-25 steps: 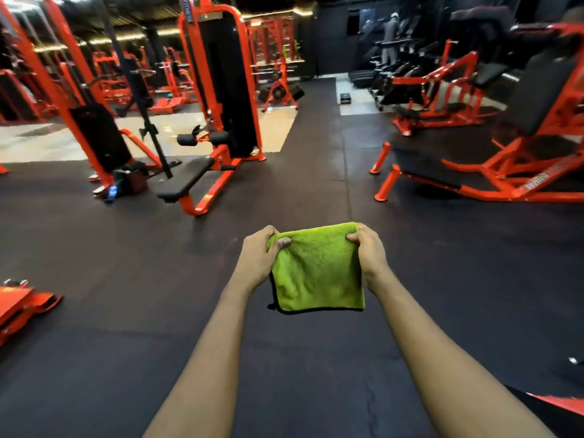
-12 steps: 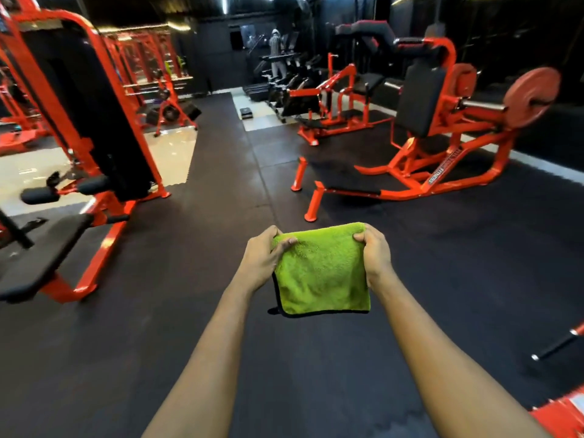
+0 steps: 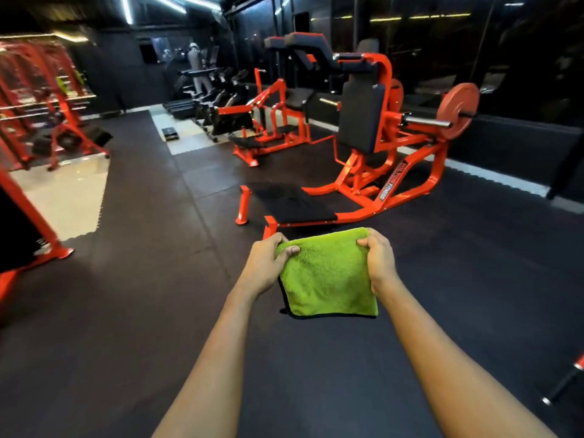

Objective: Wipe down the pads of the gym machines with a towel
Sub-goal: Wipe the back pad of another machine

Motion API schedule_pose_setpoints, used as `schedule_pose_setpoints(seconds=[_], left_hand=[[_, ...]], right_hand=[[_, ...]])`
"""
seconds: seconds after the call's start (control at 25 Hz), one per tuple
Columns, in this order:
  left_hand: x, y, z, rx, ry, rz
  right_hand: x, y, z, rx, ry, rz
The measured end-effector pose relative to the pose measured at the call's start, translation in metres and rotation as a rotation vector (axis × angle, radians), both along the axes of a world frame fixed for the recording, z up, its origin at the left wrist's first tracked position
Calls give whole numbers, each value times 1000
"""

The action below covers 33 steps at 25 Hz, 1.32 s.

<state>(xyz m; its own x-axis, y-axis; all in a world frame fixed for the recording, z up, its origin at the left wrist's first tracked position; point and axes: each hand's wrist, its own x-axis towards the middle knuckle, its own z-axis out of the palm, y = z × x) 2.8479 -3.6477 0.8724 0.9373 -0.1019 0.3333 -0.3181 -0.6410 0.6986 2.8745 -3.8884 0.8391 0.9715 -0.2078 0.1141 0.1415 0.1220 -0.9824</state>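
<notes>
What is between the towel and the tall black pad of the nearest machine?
In the head view, the machine's low black platform lies between the towel and the pad, with orange frame bars behind it.

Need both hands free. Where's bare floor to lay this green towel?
Bare black rubber floor lies left of the left hand, up to the orange frame foot. Crowded ahead: the orange machine's black platform sits just beyond the folded green microfibre towel.
</notes>
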Motion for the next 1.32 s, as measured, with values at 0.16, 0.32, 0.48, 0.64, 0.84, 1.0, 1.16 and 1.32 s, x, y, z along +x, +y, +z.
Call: schedule_pose_setpoints(seconds=[0.16, 0.32, 0.48, 0.64, 0.84, 1.0, 1.16, 1.32], left_hand=[[161, -14, 5, -24, -46, -100], [293, -51, -3, -79, -134, -169], [447, -95, -15, -88, -174, -215], [578, -136, 6, -98, -187, -234], [738, -174, 12, -119, -183, -238], [868, -208, -11, -165, -179, -272], [1024, -247, -17, -161, -152, -322], [1146, -294, -8, -132, -180, -402]], right_hand=[[127, -10, 8, -3, 6, -123], [244, -42, 1, -8, 3, -228], [382, -81, -4, 16, -10, -265], [513, -118, 11, 60, -14, -298], [672, -159, 17, 16, -4, -332], [793, -188, 2, 8, -9, -357], [925, -221, -1, -33, -14, -450], [1030, -258, 3, -14, 5, -551]])
